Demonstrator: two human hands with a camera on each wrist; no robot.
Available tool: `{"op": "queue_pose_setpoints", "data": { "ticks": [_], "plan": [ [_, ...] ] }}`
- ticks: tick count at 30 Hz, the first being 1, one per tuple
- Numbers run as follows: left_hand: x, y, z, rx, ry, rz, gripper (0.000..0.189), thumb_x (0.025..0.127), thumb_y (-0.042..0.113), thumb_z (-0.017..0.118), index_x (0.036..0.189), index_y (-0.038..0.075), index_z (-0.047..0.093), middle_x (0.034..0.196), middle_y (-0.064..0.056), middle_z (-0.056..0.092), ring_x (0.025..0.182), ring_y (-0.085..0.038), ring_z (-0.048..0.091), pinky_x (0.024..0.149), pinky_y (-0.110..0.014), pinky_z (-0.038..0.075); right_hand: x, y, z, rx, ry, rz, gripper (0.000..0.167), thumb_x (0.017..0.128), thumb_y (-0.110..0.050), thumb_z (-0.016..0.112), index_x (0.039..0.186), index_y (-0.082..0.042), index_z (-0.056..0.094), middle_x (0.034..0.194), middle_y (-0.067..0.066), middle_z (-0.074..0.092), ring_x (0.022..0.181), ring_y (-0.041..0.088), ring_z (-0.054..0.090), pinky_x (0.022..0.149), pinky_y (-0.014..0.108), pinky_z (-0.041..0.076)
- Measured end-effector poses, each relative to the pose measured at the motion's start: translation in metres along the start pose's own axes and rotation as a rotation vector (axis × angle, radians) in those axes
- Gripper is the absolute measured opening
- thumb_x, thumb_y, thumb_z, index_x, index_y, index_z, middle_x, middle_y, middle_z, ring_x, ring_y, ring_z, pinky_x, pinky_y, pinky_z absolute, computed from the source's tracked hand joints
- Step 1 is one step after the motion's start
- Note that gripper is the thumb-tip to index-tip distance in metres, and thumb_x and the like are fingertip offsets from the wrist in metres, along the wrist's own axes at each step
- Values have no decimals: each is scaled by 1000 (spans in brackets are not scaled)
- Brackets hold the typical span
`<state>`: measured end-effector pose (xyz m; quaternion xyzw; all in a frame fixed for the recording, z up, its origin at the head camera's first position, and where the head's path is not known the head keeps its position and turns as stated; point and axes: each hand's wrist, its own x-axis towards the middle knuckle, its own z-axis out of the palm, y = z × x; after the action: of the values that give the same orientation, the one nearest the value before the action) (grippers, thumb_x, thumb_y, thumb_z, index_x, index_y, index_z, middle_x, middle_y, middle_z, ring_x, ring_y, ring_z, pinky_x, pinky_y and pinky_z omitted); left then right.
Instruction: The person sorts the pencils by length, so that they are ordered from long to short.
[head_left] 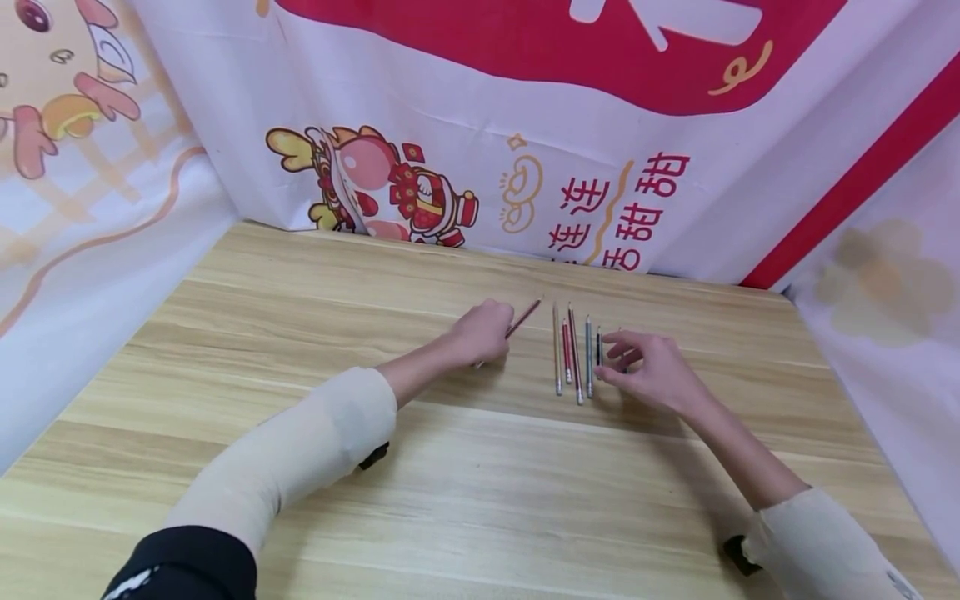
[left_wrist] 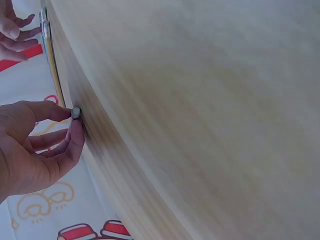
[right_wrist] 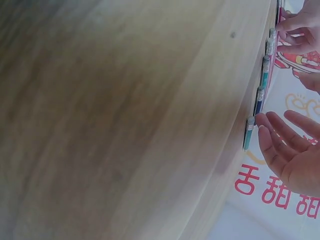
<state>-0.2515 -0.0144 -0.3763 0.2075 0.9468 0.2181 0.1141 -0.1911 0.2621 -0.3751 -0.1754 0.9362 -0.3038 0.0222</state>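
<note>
My left hand (head_left: 483,331) pinches a dark red pencil (head_left: 525,317) between thumb and fingers, its tip slanting up and right. In the left wrist view the silvery end of that pencil (left_wrist: 76,113) pokes out between the fingertips, close to the table. Several pencils lie roughly side by side to the right: a tan pencil (head_left: 557,350), a short red one (head_left: 567,358), a longer dark red one (head_left: 576,358), a blue one (head_left: 588,354) and a short dark one (head_left: 599,346). Beside the dark one, my right hand (head_left: 648,367) has its fingers spread and loosely bent, holding nothing.
The pencils lie on a wood-grain table (head_left: 480,483). Behind it hangs a printed white and red cloth (head_left: 465,100), reaching down to the table's back edge. More printed cloth closes off the left side (head_left: 112,225) and the right side (head_left: 885,367).
</note>
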Motion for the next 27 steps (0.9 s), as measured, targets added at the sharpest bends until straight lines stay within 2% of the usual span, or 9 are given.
{"op": "queue_pose_setpoints", "data": {
  "ticks": [10, 20, 24, 27],
  "plan": [
    [-8, -10, -7, -52, 14, -46, 13, 87, -9, 65, 89, 3, 60, 82, -11, 64, 69, -23, 62, 55, -26, 58, -2, -5, 3, 18, -32, 17, 45, 92, -20, 80, 126, 7, 67, 102, 17, 76, 91, 31, 73, 84, 49, 65],
    [-15, -16, -12, -73, 20, -47, 13, 86, -9, 66, 86, 3, 62, 80, -11, 64, 66, -21, 60, 52, -24, 55, -1, -11, 6, 49, -41, 3, 45, 91, -18, 81, 124, 8, 68, 98, 15, 75, 86, 27, 74, 79, 44, 66],
    [-18, -18, -13, -73, 20, -44, 12, 86, -8, 67, 87, 3, 64, 80, -10, 65, 66, -20, 61, 51, -23, 54, -1, -12, 7, 55, -40, 9, 45, 91, -17, 81, 125, 9, 67, 98, 14, 76, 86, 27, 74, 79, 44, 66],
    [-21, -20, -15, -88, 27, -41, 12, 87, -7, 68, 96, 0, 68, 84, -10, 67, 69, -21, 62, 53, -23, 56, -1, -12, 8, 59, -44, 17, 44, 91, -16, 81, 125, 10, 67, 98, 15, 75, 86, 27, 73, 79, 44, 66]
  ]
}}
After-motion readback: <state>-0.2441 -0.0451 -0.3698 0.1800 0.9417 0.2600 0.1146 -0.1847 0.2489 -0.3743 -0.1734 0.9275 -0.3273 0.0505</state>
